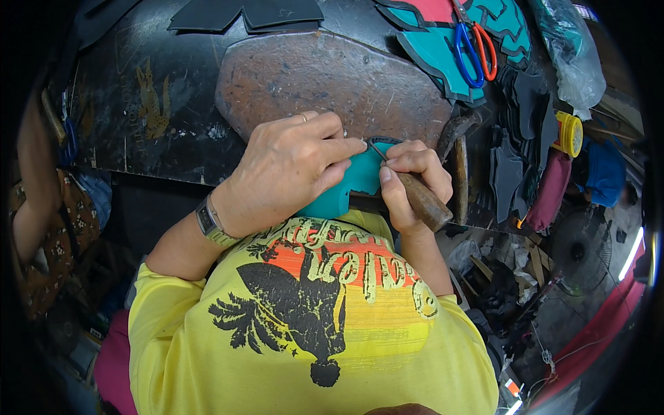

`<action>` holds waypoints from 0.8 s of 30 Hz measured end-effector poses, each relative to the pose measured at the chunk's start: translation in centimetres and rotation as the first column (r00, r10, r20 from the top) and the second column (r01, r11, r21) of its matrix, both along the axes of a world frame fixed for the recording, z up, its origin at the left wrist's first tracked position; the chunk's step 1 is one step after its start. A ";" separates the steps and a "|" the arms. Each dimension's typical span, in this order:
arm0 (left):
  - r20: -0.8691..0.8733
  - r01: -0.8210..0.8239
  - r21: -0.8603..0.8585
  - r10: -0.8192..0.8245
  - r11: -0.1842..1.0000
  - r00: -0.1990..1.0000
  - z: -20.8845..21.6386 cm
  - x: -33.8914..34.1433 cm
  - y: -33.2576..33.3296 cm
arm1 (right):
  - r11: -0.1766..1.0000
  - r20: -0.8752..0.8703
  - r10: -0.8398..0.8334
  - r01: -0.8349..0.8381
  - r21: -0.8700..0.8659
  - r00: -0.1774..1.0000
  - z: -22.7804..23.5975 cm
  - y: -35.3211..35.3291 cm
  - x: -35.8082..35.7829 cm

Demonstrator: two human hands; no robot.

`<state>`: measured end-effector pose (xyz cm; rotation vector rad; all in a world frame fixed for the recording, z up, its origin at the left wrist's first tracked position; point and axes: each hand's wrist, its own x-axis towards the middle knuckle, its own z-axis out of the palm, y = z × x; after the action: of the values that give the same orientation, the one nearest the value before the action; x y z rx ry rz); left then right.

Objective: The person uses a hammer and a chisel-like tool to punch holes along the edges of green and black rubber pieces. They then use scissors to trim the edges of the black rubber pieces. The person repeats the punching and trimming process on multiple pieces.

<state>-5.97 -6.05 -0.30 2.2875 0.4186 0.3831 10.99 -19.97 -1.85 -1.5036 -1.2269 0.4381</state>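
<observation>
A teal cut piece of sheet material (361, 174) with a dark edging strip lies at the near edge of a worn brown board (311, 79). My left hand (294, 159) is closed, its fingertips pinching the far edge of the piece. In my right hand (422, 169) is an awl (425, 200) with a wooden handle, its thin metal shaft slanting toward the left fingertips. The awl's tip is close to the dark edging; whether it touches cannot be made out.
Right of the board lies a hammer (462, 131). Red-and-blue-handled scissors (470, 59) rest on teal pieces at the far right. Stacked dark pieces (508, 162) and a yellow roll (569, 135) sit along the right side. Another person's arm (38, 166) shows at left.
</observation>
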 end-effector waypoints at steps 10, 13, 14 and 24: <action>-0.015 0.002 -0.017 -0.003 1.000 1.000 -0.1 0.0 0.1 | 1.000 -0.007 -0.008 0.008 0.008 1.000 -0.2 0.0 -0.1; -0.014 0.002 -0.025 -0.002 1.000 1.000 -0.1 0.0 0.1 | 1.000 0.015 0.004 -0.004 0.025 1.000 -0.2 0.1 -0.2; -0.010 0.000 -0.022 0.000 1.000 1.000 -0.1 0.0 0.1 | 1.000 0.028 0.006 -0.007 0.022 1.000 -0.2 0.1 -0.2; 0.042 0.009 0.007 -0.009 1.000 0.999 -0.4 0.1 -0.1 | 0.998 0.122 0.022 -0.028 0.050 0.992 -0.4 0.3 -0.3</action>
<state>-5.92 -6.10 -0.70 2.2834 0.3861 0.4285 10.67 -19.64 -2.23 -1.4895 -1.3437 0.3326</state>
